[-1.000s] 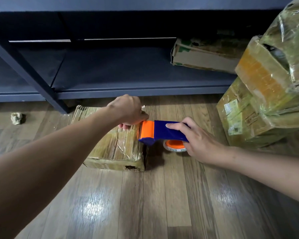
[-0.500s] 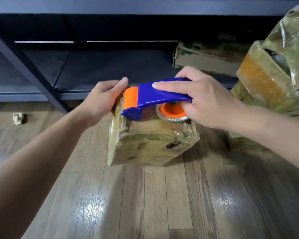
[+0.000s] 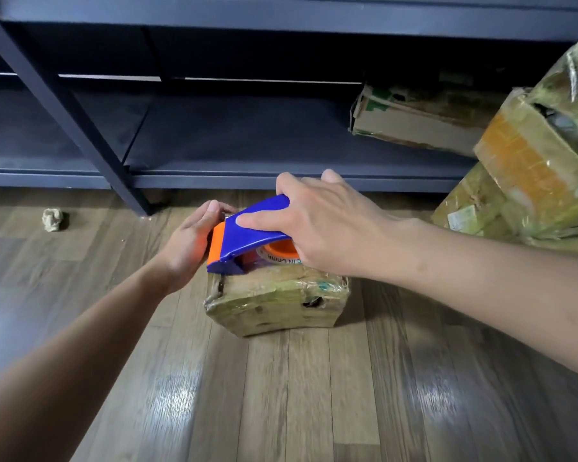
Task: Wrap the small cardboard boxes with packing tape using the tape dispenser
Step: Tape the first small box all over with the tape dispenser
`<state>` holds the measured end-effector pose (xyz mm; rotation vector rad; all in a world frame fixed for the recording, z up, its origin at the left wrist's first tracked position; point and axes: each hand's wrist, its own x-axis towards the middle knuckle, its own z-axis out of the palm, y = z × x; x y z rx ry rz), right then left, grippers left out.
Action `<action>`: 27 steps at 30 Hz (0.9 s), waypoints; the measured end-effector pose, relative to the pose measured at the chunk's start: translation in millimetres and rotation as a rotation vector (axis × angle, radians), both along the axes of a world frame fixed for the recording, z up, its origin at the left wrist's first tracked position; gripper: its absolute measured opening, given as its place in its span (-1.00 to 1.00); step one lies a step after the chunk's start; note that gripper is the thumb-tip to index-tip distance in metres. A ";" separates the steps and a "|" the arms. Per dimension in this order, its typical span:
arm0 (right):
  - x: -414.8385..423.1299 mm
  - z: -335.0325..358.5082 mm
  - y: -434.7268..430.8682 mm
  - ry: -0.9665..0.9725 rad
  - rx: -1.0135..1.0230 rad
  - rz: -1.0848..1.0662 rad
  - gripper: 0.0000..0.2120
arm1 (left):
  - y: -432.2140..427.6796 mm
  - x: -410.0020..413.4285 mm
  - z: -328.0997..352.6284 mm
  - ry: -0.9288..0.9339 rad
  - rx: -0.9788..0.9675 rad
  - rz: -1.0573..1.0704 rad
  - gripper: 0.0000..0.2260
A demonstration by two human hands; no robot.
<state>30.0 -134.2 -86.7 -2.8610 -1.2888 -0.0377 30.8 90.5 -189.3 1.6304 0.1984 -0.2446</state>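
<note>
Wood-look flooring fills the lower view, with dark metal shelving behind it and a heap of tape-covered boxes stacked at the right. A battered carton lies on the lowest shelf. The small cardboard box stands on the floor just in front of the shelving, glossy with layers of tape and dented at its corners. It looks light and rather soft, liable to skid on the smooth boards unless braced, and its slick skin favours a hold across opposite faces or at an edge, not on the torn holes. The right hand grasps the tape dispenser from above, fingers wrapped over the blue cover, index finger laid along it. The left hand is cupped against the box's upper left side beside the orange nose; its fingertips are hidden, so whether they clasp the edge cannot be told. The dispenser sits on the box top — rigid plastic, light, best held over the cover as now, clear of the cutter end. Its tape roll shows beneath. A crumpled wad lies far left.
</note>
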 end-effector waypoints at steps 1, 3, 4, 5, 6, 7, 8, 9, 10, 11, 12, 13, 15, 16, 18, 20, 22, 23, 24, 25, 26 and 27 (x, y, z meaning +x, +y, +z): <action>0.6 -0.4 0.8 0.018 0.008 -0.005 -0.52 | 6.4 -3.2 1.4 -0.033 0.039 -0.051 -0.58; 1.6 -2.1 0.8 0.058 0.031 -0.010 -0.52 | 20.6 -16.0 7.0 -0.131 0.171 -0.188 -0.44; 1.7 -3.1 0.0 0.074 0.045 -0.009 -0.52 | 24.3 -24.7 9.8 -0.171 0.257 -0.261 -0.34; 1.8 -4.3 -0.7 0.088 0.057 -0.009 -0.52 | 24.7 -34.0 11.9 -0.188 0.355 -0.330 -0.21; 1.9 -5.8 -1.3 0.099 0.067 -0.008 -0.52 | 22.1 -42.4 11.9 -0.195 0.465 -0.374 -0.05; 2.0 -6.9 -1.4 0.106 0.076 -0.008 -0.52 | 16.7 -48.9 11.3 -0.196 0.568 -0.380 0.11; 2.4 -7.9 -1.2 0.107 0.083 -0.006 -0.52 | 10.1 -51.9 9.4 -0.193 0.638 -0.351 0.24; 3.1 -8.3 -1.0 0.107 0.088 -0.003 -0.51 | 3.8 -53.0 8.4 -0.181 0.663 -0.310 0.34; 4.1 -8.6 -1.1 0.112 0.092 -0.001 -0.51 | -0.5 -52.4 6.0 -0.155 0.658 -0.273 0.39; 4.9 -8.3 -1.3 0.121 0.095 -0.001 -0.50 | -2.7 -51.9 4.1 -0.123 0.632 -0.255 0.38; 5.4 -8.1 -1.5 0.131 0.096 -0.003 -0.50 | -2.1 -51.5 0.7 -0.094 0.595 -0.252 0.30; 5.4 -8.0 -2.1 0.140 0.094 -0.004 -0.50 | -1.2 -51.8 -0.9 -0.064 0.549 -0.261 0.17; 4.9 -8.1 -3.1 0.153 0.091 0.006 -0.48 | 1.8 -53.2 -0.7 0.011 0.500 -0.267 0.00; 5.2 -8.0 -3.7 0.156 0.088 0.007 -0.47 | 2.9 -53.0 1.6 0.038 0.526 -0.272 -0.03; 6.8 -6.4 -4.8 0.170 0.075 0.002 -0.46 | 3.7 -50.3 8.6 0.077 0.678 -0.306 -0.08; 9.5 -4.5 -6.2 0.200 0.052 -0.002 -0.45 | 3.6 -46.9 16.3 0.090 0.893 -0.379 -0.08; 11.4 -1.8 -8.2 0.220 0.031 -0.008 -0.44 | 2.5 -43.2 21.7 0.104 1.073 -0.485 -0.05; 11.9 -0.5 -8.8 0.224 0.025 -0.011 -0.44 | 1.6 -41.0 23.9 0.127 1.135 -0.534 -0.04; 12.1 1.1 -9.0 0.226 0.019 -0.010 -0.44 | 0.5 -39.3 26.2 0.150 1.186 -0.571 -0.04; 13.2 2.5 -9.7 0.227 0.013 -0.006 -0.43 | -0.1 -37.5 27.6 0.166 1.231 -0.601 -0.05; 14.3 4.4 -11.0 0.231 0.009 -0.003 -0.43 | -0.6 -35.8 28.8 0.175 1.269 -0.624 -0.06; 15.7 6.8 -14.1 0.239 0.014 -0.005 -0.44 | -0.2 -34.5 29.4 0.185 1.294 -0.639 -0.07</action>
